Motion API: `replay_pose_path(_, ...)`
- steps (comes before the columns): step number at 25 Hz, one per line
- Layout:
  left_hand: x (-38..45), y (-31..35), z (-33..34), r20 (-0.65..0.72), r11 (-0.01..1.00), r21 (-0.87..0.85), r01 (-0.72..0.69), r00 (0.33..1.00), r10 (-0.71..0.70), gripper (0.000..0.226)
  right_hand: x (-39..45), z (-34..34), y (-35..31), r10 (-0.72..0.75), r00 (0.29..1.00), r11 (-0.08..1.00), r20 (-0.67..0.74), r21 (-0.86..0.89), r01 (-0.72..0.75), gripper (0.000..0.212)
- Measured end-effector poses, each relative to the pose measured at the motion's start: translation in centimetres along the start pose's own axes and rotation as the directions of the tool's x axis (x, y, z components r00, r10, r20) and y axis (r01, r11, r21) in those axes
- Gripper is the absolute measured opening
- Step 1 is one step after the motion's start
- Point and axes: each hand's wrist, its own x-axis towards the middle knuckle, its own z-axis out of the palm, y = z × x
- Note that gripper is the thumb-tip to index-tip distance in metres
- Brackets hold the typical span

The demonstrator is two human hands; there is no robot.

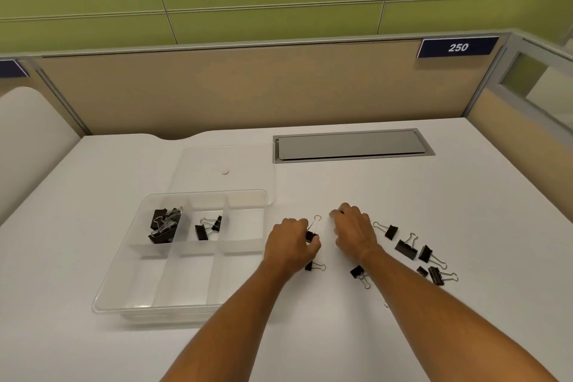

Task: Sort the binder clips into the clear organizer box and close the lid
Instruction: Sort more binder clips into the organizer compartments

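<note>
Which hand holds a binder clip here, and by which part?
The left hand grips a binder clip by its black body; the right hand shows nothing held.

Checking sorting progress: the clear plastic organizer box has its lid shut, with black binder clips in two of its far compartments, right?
Not quite. The head view shows the clear plastic organizer box open, its clear lid lying back on the white desk. Black binder clips do sit in two far compartments.

- Organizer box [130, 270], at 9 o'clock: clear glossy plastic, showing highlights.
- Binder clips [406, 250], at 3 o'clock: matt black bodies, shining wire handles.
- Desk [403, 195]: smooth matt white.
</note>
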Motion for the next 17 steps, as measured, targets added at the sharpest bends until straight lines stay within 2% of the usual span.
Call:
replay_pose_path(6,-0.5,-1.2,-2.3,-0.08,0.997,-0.01,-0.076,0.994,0.075,0.029,-0.9,-1.2,-2.2,0.056,0.982,0.991,-0.179,0.127,-0.034,0.028)
replay_pose_path(10,-1.2,-2.9,-4.2,-0.141,0.993,-0.024,-0.117,0.984,0.113,0.03,-1.3,-1.8,-4.7,0.07,0.974,0.968,-0.216,0.249,-0.014,0.028)
replay_pose_path(17,-2.1,-7.7,-7.2,-0.185,0.996,0.012,-0.086,0.979,0.087,0.032,-2.0,-2.9,-10.4,0.043,0.958,0.948,-0.284,0.315,0.051,0.029)
